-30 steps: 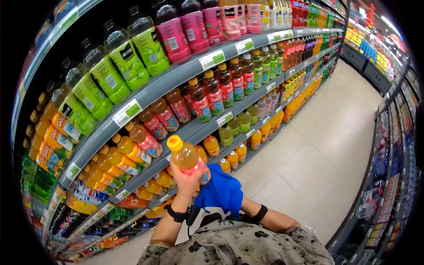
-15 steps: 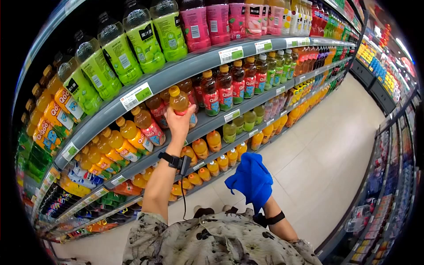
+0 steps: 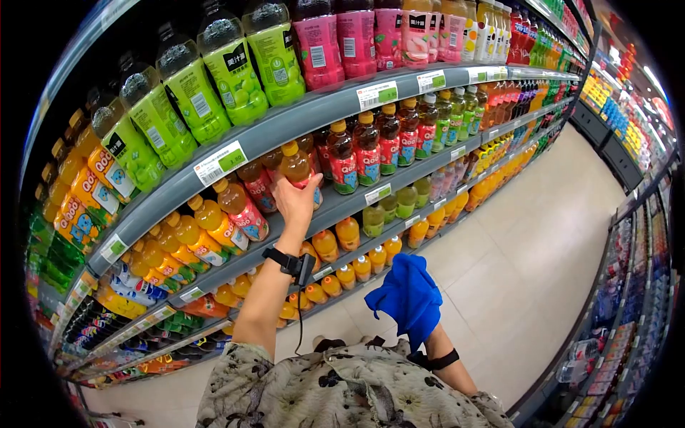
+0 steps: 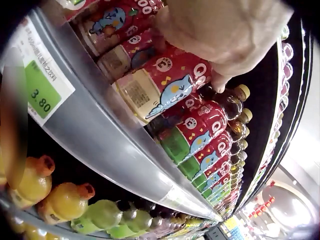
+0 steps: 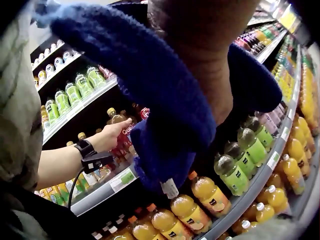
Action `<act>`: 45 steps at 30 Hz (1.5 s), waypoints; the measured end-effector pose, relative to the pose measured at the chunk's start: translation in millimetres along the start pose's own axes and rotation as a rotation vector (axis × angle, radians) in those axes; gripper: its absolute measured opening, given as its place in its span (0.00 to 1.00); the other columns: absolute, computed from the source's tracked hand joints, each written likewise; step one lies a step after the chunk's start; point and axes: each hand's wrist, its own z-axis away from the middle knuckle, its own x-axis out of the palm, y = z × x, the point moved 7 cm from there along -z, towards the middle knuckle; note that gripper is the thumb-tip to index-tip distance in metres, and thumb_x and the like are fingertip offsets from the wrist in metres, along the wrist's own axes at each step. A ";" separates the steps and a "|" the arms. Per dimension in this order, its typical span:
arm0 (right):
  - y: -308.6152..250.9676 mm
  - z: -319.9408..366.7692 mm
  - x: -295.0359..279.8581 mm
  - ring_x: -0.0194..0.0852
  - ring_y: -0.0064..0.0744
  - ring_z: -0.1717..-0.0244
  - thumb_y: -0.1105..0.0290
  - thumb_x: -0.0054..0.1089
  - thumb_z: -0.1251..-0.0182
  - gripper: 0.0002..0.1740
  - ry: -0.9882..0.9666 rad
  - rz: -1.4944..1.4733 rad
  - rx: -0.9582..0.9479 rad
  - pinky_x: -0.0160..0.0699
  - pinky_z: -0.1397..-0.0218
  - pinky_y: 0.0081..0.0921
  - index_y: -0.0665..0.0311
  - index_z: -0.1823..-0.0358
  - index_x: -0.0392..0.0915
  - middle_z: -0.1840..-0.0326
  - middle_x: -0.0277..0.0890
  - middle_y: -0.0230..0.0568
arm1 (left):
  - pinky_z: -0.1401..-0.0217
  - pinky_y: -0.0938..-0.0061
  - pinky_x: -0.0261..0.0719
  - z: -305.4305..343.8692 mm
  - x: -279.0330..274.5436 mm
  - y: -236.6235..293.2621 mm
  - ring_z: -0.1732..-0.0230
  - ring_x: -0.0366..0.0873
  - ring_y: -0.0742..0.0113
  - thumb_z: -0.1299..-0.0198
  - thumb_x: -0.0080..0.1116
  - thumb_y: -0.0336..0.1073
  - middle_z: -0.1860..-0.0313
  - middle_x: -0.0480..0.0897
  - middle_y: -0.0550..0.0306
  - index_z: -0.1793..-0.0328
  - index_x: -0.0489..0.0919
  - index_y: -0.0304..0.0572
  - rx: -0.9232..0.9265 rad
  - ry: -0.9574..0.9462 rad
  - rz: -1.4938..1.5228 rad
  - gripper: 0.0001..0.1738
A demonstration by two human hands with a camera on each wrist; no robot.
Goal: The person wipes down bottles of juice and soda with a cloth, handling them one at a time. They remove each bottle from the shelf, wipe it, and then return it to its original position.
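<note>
My left hand grips a juice bottle with a yellow cap and a red Qoo label, round its middle. The bottle stands upright at the front of the middle shelf, among similar red-label bottles. In the left wrist view the bottle's label shows a blue character, and its base is right at the shelf's edge. Lower and to the right, my right hand holds a blue cloth, which hangs in folds and hides the fingers. The cloth is apart from the shelves.
Red-label bottles line the shelf to the right, orange-label bottles to the left. Large green bottles stand on the shelf above. A grey shelf edge with price tags juts out over my left hand. Orange juice bottles fill lower shelves.
My left hand has carried the bottle from in front of my body up and onto the shelf. My right hand, with the blue cloth, has moved away from the bottle to the right.
</note>
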 end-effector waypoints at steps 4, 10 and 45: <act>-2.5 -4.8 0.4 0.71 0.42 0.51 0.66 0.65 0.48 0.32 0.010 0.023 -0.012 0.70 0.48 0.31 0.67 0.42 0.64 0.52 0.70 0.47 | 0.39 0.57 0.62 11.7 -5.2 5.6 0.41 0.62 0.41 0.59 0.71 0.45 0.43 0.65 0.37 0.36 0.62 0.36 0.034 0.031 -0.054 0.45; -0.4 -7.1 -2.9 0.71 0.43 0.53 0.66 0.66 0.50 0.32 0.034 0.054 -0.011 0.71 0.49 0.31 0.67 0.43 0.66 0.54 0.71 0.47 | 0.39 0.59 0.64 45.3 -17.7 54.2 0.43 0.64 0.46 0.55 0.69 0.37 0.44 0.66 0.41 0.37 0.64 0.35 0.301 0.156 0.093 0.39; -47.1 -42.4 -38.9 0.66 0.29 0.45 0.69 0.54 0.36 0.24 0.263 -0.693 0.117 0.65 0.40 0.25 0.63 0.39 0.64 0.47 0.68 0.38 | 0.49 0.66 0.74 209.6 -20.5 80.3 0.51 0.75 0.55 0.63 0.77 0.40 0.52 0.73 0.44 0.41 0.57 0.34 0.178 -0.719 0.597 0.47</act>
